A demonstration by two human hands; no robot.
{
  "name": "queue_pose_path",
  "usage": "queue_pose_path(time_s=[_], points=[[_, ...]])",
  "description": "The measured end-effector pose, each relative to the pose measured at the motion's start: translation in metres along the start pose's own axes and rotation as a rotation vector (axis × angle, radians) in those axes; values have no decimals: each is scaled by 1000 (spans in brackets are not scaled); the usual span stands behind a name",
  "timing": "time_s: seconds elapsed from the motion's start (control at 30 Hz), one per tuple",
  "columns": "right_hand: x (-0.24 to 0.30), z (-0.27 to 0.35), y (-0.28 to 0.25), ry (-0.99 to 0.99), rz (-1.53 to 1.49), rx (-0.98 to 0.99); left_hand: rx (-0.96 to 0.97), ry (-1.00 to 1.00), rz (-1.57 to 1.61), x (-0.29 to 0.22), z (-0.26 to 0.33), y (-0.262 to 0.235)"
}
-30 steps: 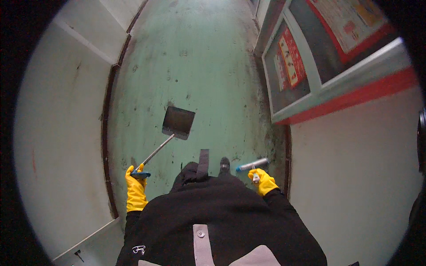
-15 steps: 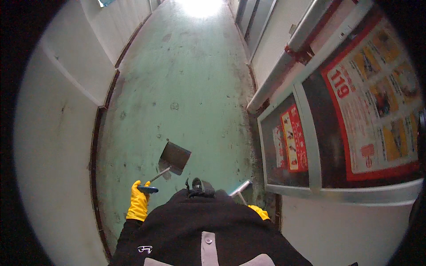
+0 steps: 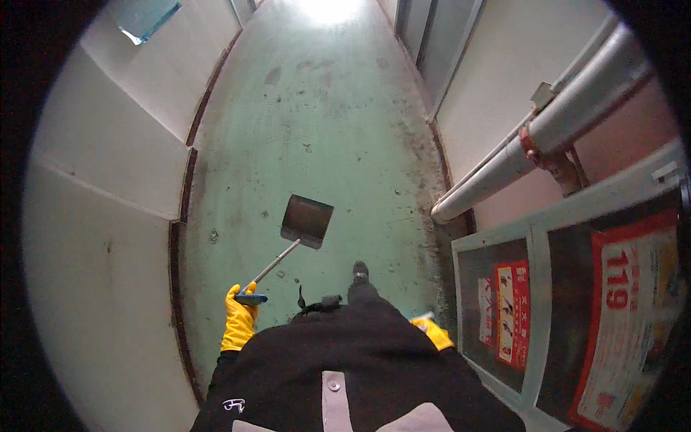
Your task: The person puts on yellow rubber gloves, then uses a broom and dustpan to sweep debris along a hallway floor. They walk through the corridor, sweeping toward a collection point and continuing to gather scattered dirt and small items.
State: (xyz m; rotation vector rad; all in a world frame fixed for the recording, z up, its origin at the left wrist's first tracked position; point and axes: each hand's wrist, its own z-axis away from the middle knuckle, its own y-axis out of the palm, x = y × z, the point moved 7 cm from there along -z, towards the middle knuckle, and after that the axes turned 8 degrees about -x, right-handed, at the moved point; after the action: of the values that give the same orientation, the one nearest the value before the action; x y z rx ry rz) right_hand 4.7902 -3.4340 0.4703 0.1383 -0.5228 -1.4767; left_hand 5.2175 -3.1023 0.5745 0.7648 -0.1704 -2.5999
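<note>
My left hand [image 3: 239, 320], in a yellow rubber glove, is closed round the blue grip of a long-handled dustpan [image 3: 307, 218]. Its dark, square pan is held ahead of me over the green floor, a little left of my foot. Beside my right hip is my right hand [image 3: 435, 335], also in a yellow glove and partly covered by my dark jacket. A small pale piece of a T-shaped, long-handled tool [image 3: 425, 315] shows by its fingers; the rest of that tool is hidden.
The green corridor floor [image 3: 324, 151] has dark scuffs and specks. A white wall [image 3: 101, 245] runs along the left. At right are a thick white pipe [image 3: 518, 155] and a framed glass cabinet [image 3: 531, 317] with red posters. My dark shoe [image 3: 360, 272] is forward.
I have moved forward along the corridor, and my foot has come into sight. The dustpan has swung farther ahead. The T-shaped tool's head, seen earlier at my right, is now mostly hidden.
</note>
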Motion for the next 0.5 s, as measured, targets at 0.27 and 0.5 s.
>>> queue_pose_path(time_s=[0.27, 0.5], points=[[181, -32, 271, -869, 1147, -6, -102, -6, 27, -75, -12, 77], [248, -107, 356, -801, 967, 73, -6, 130, -148, -150, -133, 174]])
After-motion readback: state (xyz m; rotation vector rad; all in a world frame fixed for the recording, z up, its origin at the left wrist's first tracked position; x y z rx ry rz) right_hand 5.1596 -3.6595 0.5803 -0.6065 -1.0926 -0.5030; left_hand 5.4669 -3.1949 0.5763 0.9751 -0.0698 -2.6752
